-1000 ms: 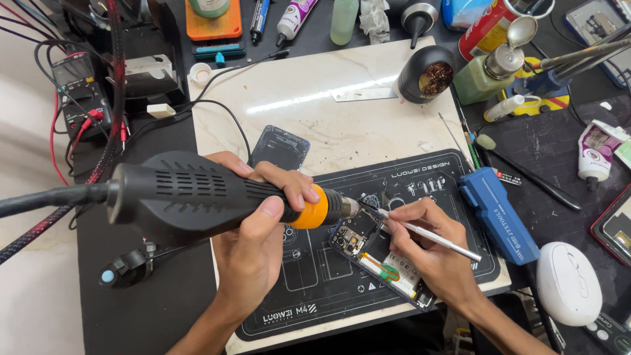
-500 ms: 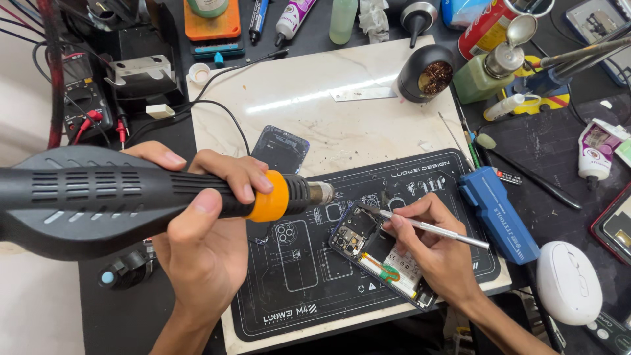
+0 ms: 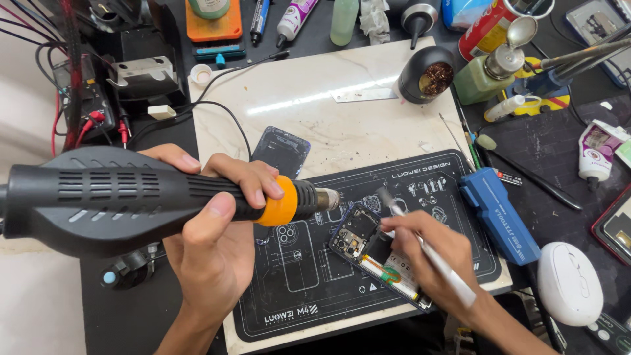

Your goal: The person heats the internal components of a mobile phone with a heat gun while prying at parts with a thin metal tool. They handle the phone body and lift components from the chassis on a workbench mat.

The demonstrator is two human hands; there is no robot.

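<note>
1. left hand (image 3: 210, 243) fingers (image 3: 253, 181) wrapped tight round the barrel of the black hot air gun (image 3: 131, 197), thumb under, gripping just behind the orange collar (image 3: 282, 200).
2. gun's long axis runs roughly level, left to right across the view; metal nozzle (image 3: 325, 199) points right, toward the opened phone (image 3: 374, 256).
3. nozzle tip sits just up-left of the phone's camera end, near but whether it hangs above or touches cannot be told from this view.
4. right hand (image 3: 434, 253) fingers pinched together on slim metal tweezers (image 3: 420, 253), held like a pen, tips up-left, back end running down-right past the wrist.
5. tweezer tips land beside the upper edge of the phone, just right of the nozzle; exact contact point too small to tell.
6. phone lies on the black repair mat (image 3: 368, 302), long axis diagonal, camera end up-left, other end down-right under the right hand. back off, board and battery area showing.
7. key relation: phone is right of and slightly below the left fingers, directly under the right fingers; right hand is the nearer one, resting on it.
8. mat sits on a pale marble slab (image 3: 315, 85); a dark phone back cover (image 3: 281, 151) lies on the slab just above the nozzle line, apart from the phone.
9. further out: blue tool case (image 3: 496, 213) right of the mat, white mouse (image 3: 568, 283) beyond it, black pot of brass wool (image 3: 427, 73) at the slab's top right.
</note>
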